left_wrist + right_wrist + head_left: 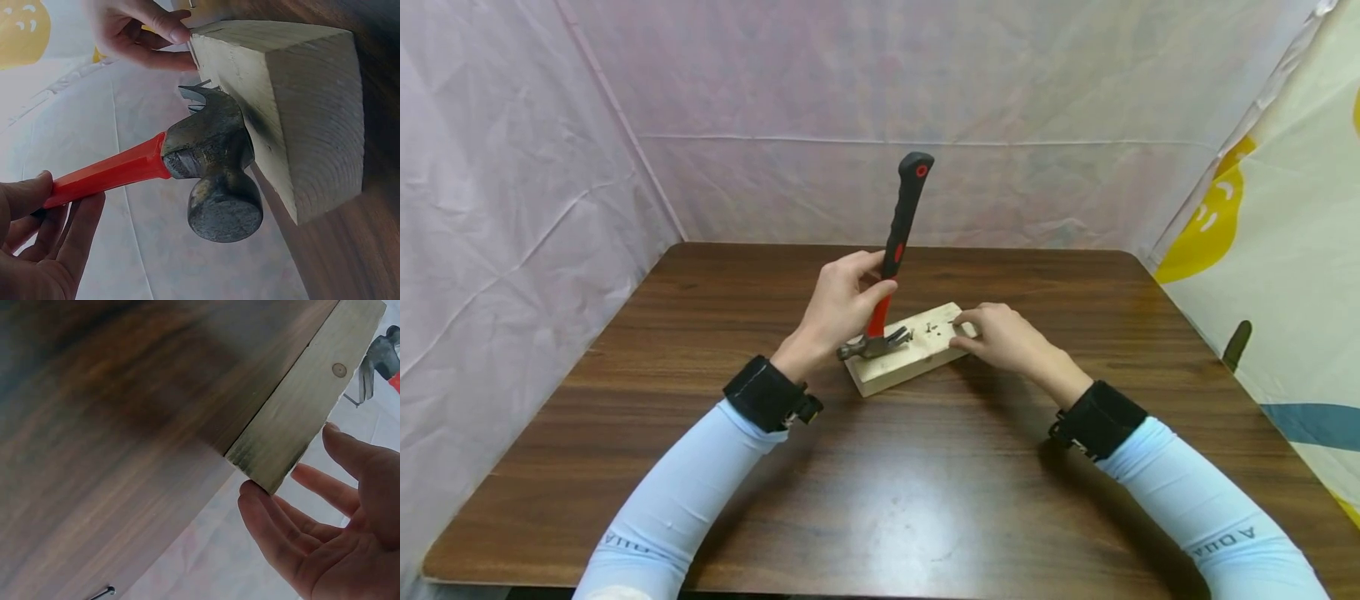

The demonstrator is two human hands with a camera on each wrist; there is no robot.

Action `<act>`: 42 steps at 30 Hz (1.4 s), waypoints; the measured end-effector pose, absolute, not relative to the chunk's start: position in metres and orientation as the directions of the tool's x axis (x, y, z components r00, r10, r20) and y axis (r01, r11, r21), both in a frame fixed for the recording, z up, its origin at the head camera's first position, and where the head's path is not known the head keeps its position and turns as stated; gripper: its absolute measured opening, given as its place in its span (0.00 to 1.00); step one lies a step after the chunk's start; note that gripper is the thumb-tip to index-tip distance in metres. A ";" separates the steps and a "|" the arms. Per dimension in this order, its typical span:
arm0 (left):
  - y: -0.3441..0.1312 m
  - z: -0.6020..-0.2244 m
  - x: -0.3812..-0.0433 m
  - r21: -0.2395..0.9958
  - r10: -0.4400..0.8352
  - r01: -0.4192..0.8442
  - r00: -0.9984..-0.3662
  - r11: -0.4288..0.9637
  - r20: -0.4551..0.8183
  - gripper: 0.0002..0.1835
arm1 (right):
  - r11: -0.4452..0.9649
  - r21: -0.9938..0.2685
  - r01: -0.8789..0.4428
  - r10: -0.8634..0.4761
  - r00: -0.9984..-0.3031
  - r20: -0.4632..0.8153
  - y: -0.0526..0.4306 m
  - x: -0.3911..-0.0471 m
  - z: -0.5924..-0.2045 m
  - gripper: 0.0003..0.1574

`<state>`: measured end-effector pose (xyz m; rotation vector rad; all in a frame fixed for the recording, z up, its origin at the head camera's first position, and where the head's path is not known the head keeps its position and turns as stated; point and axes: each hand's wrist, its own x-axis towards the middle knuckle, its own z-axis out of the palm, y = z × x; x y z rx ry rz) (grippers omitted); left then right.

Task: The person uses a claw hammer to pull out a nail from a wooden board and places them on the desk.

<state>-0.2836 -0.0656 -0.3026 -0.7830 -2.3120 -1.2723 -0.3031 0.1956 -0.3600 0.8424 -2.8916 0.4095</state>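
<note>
My left hand (841,307) holds a claw hammer (906,208) by its red and black handle, thumb on one side and fingers on the other. The handle points up, while the steel head (215,147) sits low over the left part of a pale wooden block (908,360). Its claw faces right, close by a nail (352,400) that sticks up from the block. Several small dark nails (931,327) show on the top face. At the block's right end, my right hand (1006,337) grips the wood with thumb and curved fingers.
The block lies on a brown wood-grain table (700,517). A loose nail (103,592) appears on the table in the right wrist view. Pale cloth (880,83) hangs behind and at the left; a patterned sheet (1292,275) hangs at the right.
</note>
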 end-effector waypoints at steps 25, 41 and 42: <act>-0.061 -0.304 -0.287 0.623 0.338 0.638 -0.769 0.452 0.542 0.20 | 0.820 -0.261 -0.510 -0.487 -0.860 0.152 0.191 -0.302 -0.358 0.20; -0.053 -0.305 -0.290 0.624 0.306 0.650 -0.757 0.433 0.577 0.18 | 0.814 -0.253 -0.523 -0.499 -0.852 0.158 0.192 -0.300 -0.359 0.20; -0.053 -0.305 -0.290 0.623 0.302 0.649 -0.758 0.435 0.579 0.18 | 0.815 -0.250 -0.523 -0.498 -0.853 0.160 0.192 -0.301 -0.359 0.20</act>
